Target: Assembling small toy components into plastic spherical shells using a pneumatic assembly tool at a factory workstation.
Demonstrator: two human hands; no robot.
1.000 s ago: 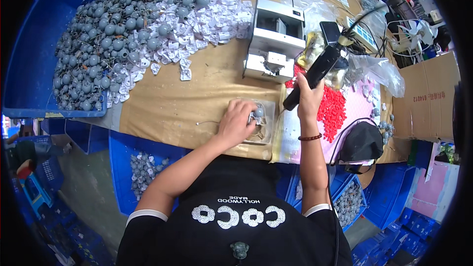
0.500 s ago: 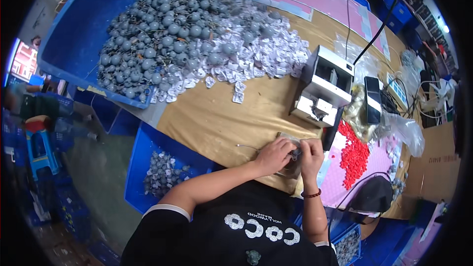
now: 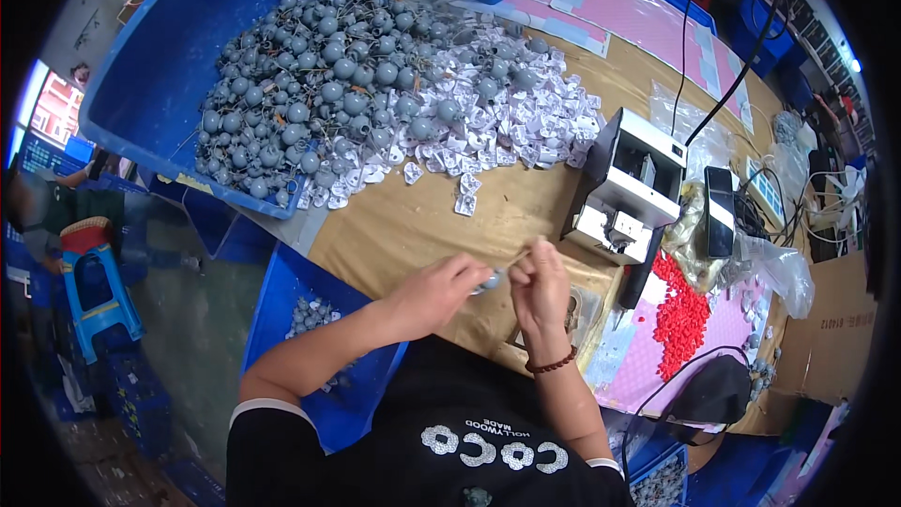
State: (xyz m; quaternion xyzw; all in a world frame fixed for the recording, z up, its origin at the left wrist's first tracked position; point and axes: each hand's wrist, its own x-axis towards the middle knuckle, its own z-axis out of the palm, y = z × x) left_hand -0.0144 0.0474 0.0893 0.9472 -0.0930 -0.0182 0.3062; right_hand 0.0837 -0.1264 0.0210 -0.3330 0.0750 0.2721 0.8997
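A small grey ball part [image 3: 492, 279] sits between the two hands, just above the near edge of the brown table [image 3: 404, 225]. The left hand [image 3: 438, 291] pinches it with the fingertips closed tight on it. The right hand [image 3: 542, 287] is right beside it, and its fingertips are closed narrow on a thin bit at the end of the same part; what that thin bit is cannot be told. The right wrist has a dark bead bracelet [image 3: 551, 364] on it. Just under the right hand lies a small clear tray [image 3: 574, 305] on the table. A little further to the right stands a white and grey machine [image 3: 632, 190] with a black cord going up from it. Next to the machine lies a black handheld tool [image 3: 719, 211], and below that is a pile of little red pieces [image 3: 682, 313] on a pink mat [image 3: 648, 357]. Further away on the table is a big heap of grey ball parts [image 3: 319, 84] with thin wires on them, and some of them lie in a big blue bin [image 3: 188, 47]. Beside that heap is a pile of small white paper tags [image 3: 526, 122]. Down by the left arm, lower than the table, is a blue crate [image 3: 310, 319] with more small grey parts in it. A blue stool [image 3: 94, 282] stands on the floor to the far left.
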